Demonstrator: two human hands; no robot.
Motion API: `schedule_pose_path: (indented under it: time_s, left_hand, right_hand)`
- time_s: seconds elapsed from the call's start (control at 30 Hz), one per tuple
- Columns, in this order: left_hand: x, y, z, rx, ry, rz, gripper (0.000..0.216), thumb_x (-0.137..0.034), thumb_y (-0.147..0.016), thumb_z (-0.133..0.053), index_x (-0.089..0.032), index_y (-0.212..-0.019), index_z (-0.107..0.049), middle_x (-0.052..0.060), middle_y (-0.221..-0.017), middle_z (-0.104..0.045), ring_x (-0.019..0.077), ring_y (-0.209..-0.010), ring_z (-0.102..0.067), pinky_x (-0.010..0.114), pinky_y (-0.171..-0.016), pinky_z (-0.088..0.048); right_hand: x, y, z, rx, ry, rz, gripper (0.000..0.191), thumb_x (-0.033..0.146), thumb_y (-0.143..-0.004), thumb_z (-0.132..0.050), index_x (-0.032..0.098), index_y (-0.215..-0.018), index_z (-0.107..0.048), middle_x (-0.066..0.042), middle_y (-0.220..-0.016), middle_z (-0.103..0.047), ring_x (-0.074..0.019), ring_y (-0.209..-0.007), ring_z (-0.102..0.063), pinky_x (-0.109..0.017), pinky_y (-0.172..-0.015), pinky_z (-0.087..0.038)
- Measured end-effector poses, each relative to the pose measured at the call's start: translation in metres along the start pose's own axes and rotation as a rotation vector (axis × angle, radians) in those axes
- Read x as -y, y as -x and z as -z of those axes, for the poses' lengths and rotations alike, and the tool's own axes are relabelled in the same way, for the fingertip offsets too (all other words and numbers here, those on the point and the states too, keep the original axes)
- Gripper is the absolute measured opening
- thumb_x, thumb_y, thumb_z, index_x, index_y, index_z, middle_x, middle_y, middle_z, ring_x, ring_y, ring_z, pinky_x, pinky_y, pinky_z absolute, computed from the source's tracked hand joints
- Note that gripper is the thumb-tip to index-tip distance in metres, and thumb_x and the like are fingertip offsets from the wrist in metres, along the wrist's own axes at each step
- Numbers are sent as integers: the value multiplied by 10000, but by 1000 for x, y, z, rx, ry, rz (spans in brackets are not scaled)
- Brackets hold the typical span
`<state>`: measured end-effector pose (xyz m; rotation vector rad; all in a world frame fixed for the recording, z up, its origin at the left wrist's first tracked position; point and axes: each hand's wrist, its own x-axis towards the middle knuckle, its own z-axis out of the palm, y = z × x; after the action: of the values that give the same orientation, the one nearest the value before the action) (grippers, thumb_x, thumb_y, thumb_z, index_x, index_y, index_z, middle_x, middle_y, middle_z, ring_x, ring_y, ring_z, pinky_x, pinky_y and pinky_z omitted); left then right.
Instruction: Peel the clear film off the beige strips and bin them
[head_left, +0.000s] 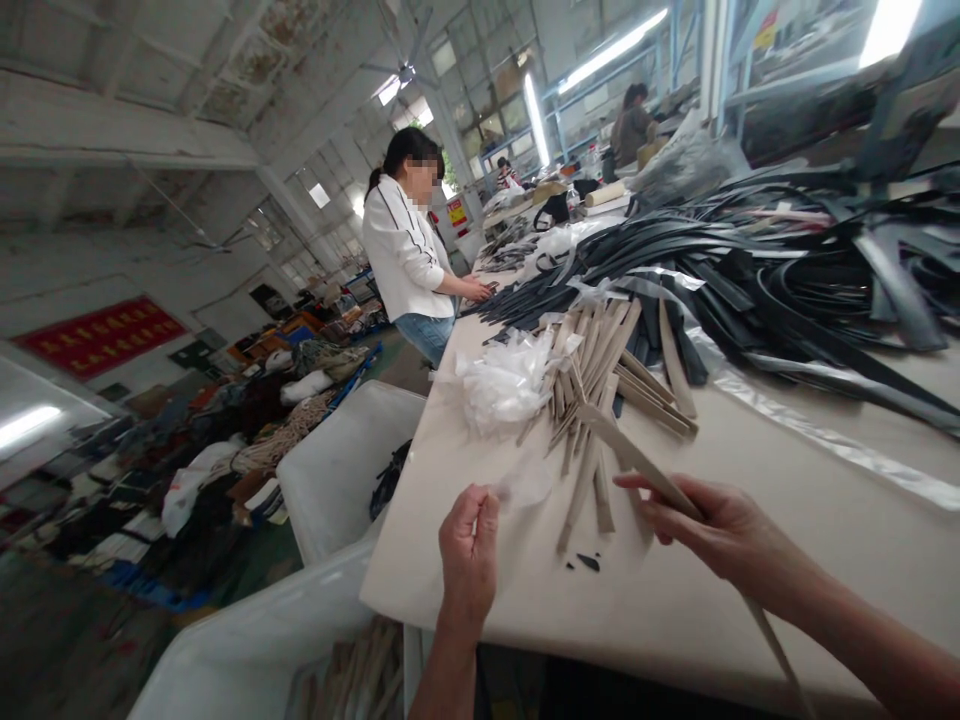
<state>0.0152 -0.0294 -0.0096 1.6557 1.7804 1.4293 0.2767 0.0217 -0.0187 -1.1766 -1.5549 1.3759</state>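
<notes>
My left hand (469,555) is closed in a pinch on a thin clear plastic wrapper (525,483) just above the table's near edge. My right hand (712,525) grips a long beige strap (637,458) that runs up toward a heap of beige straps (600,380). The strap's other end passes under my wrist and off the table edge. A crumpled pile of clear plastic wrappers (506,380) lies to the left of the heap.
A big pile of black straps (750,270) covers the far right of the long cream table (675,620). White bins (337,480) stand at the left, one holding beige straps (360,680). A person in a white jacket (405,250) works further along.
</notes>
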Motion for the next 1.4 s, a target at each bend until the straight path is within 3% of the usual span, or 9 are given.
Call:
schedule_pose_path:
  time_s: [0.2,0.37,0.53,0.67,0.8,0.93,1.07,1.3,1.4]
  left_hand:
    - [-28,-16,11,181,114,-78,257,-408,-904,-484,-230,-874,-668,25,-859,-650,188,-855,-589,272,-806,-448]
    - [-27,-38,8,91,219,5,355,-482,-879,-502,-186,-746,-646,-9,-661,-584,136,-626,-501,236,-603,-397]
    - [-8,-53,-5,42,241,104,386,-517,-830,-545,-157,-881,-675,27,-781,-679,161,-717,-573,250,-675,-430]
    - [3,-41,-5,-13,97,112,370,-518,-821,-554,-163,-781,-649,44,-757,-687,182,-744,-605,281,-745,-442]
    - [-9,-11,-8,210,160,179,372,-515,-797,-593,-158,-759,-689,58,-762,-701,198,-767,-615,292,-770,-445]
    - [-36,12,-30,412,227,151,295,-442,-723,-708,-164,-819,-731,51,-796,-711,205,-771,-607,288,-745,-445]
    - [-50,18,-51,445,313,172,378,-429,-873,-528,-159,-724,-747,51,-695,-673,173,-693,-556,280,-687,-416]
    - [-35,30,-66,504,552,394,186,-304,-731,-679,-144,-798,-744,28,-642,-665,135,-609,-542,263,-643,-439]
    - [-35,33,-68,522,546,471,183,-308,-711,-696,-147,-783,-743,30,-620,-677,147,-597,-581,284,-658,-476]
  right_hand:
    - [25,-33,-44,280,36,130,280,415,-762,-626,182,-915,-645,77,-559,-373,-95,-498,-399,-201,-477,-362]
    - [25,-29,-70,307,88,109,289,414,-796,-549,171,-640,-558,68,-471,-400,-78,-422,-378,-192,-421,-304]
    - [38,-10,-61,373,58,-2,297,418,-773,-574,149,-712,-685,53,-418,-461,-70,-380,-355,-193,-395,-250]
    - [45,-11,-44,319,17,-90,355,466,-764,-577,134,-708,-690,57,-395,-439,-60,-350,-297,-208,-371,-196]
    - [39,-18,-38,233,3,-105,378,488,-765,-542,133,-725,-666,70,-392,-398,-60,-350,-267,-213,-367,-185]
    - [32,-18,-45,228,22,-26,363,474,-774,-520,151,-636,-612,54,-426,-424,-72,-386,-331,-206,-384,-232]
    - [28,-16,-47,209,69,53,377,466,-801,-481,158,-612,-588,51,-433,-423,-86,-414,-373,-204,-414,-267]
    - [34,-13,-34,169,142,11,326,395,-816,-470,141,-746,-662,44,-457,-481,-103,-434,-453,-205,-427,-321]
    - [37,-14,-32,172,173,-6,301,361,-848,-507,146,-681,-634,43,-470,-496,-94,-441,-461,-206,-429,-326]
